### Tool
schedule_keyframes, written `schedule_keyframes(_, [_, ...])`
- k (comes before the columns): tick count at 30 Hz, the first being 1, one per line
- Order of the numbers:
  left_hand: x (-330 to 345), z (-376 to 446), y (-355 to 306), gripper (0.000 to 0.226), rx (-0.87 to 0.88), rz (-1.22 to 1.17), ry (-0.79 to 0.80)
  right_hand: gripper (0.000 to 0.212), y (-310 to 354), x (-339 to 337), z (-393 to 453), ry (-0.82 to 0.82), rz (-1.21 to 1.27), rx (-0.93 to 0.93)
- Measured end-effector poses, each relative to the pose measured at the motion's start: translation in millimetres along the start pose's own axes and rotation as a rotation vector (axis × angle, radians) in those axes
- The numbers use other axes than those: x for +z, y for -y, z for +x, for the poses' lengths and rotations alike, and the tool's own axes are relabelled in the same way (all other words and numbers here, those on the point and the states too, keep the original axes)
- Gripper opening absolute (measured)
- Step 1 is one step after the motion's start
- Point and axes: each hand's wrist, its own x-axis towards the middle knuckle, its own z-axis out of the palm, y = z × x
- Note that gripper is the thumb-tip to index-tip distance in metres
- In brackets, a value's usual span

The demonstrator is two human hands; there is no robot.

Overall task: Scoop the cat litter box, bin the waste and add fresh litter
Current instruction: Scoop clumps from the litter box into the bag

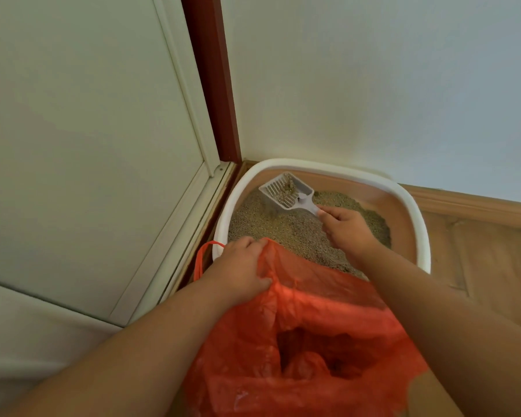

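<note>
Right hand [348, 228] fingers [328, 212] pinch closed on the handle of the scoop [286, 192], whose slotted head, carrying a clump, sits at ten o'clock from them over the litter [283, 227] in the box [415, 212]. Left hand [238, 266] fingers clench the bag [307, 320] rim at six o'clock from the box.

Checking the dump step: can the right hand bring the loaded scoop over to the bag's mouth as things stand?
Probably yes. The right hand holds the scoop above the litter, and the left hand holds the orange bag open beside the litter box, with nothing between.
</note>
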Motion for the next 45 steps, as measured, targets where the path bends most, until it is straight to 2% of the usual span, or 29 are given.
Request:
schedule_keyframes(5, [-6.6,-3.6,-9.7,0.091,0.002,0.06,0.022,0.021,14.8,-48.4,-28.2,-0.031,0.019,-0.053])
schedule_keyframes(11, [-17.0,-8.1,-22.7,0.095,0.002,0.165,0.038,0.019,23.2,-92.6,-65.1,-0.025,-0.164,-0.032])
schedule_keyframes(16, [-23.4,-11.7,-37.1,0.094,0.01,0.194,0.038,0.016,31.1,-107.1,-91.0,0.01,-0.179,-0.011])
schedule_keyframes(24, [-29.2,-21.1,-48.3,0.097,0.031,0.276,0.082,0.02,35.7,-118.8,-102.6,-0.023,-0.153,0.022])
schedule_keyframes(34, [-40.0,-33.0,-39.8,0.098,-0.004,0.305,0.097,0.019,70.0,-135.8,-122.4,0.186,-0.178,-0.042])
schedule_keyframes(37, [-40.9,-36.9,-38.5,0.1,-0.024,0.314,0.121,0.02,95.5,-141.5,-133.9,0.28,-0.339,-0.14])
schedule_keyframes(42, [-39.0,-37.2,-37.5,0.104,-0.029,0.352,0.133,0.024,122.6,-140.9,-141.9,0.43,-0.964,-0.331])
schedule_keyframes(45, [-38.7,-35.0,-38.1,0.106,-0.029,0.354,0.136,0.028,132.4,-126.1,-148.1,0.501,-1.182,-0.424])
